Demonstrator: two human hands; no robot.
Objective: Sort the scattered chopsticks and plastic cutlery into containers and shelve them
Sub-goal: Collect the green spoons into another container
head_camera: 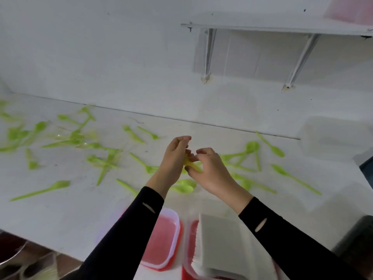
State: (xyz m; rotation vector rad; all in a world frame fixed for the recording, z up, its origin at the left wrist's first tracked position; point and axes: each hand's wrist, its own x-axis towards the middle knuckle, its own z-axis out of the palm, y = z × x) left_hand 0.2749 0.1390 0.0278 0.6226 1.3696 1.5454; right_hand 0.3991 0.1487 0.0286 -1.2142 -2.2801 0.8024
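Gathering step — our left hand (173, 158) and right hand (210, 174) pinched green cutlery (191, 165) | next: near red container (178, 225).

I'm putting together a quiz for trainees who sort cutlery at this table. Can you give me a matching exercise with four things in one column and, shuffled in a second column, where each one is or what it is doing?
Column 1
1. wall shelf
2. red container with clear lid
3. translucent box
4. left hand

Column 2
a. at the near edge of the table
b. grips a green cutlery piece
c. on brackets, upper right
d. far right, at the back of the table

Pairs: 1-c, 2-a, 3-d, 4-b
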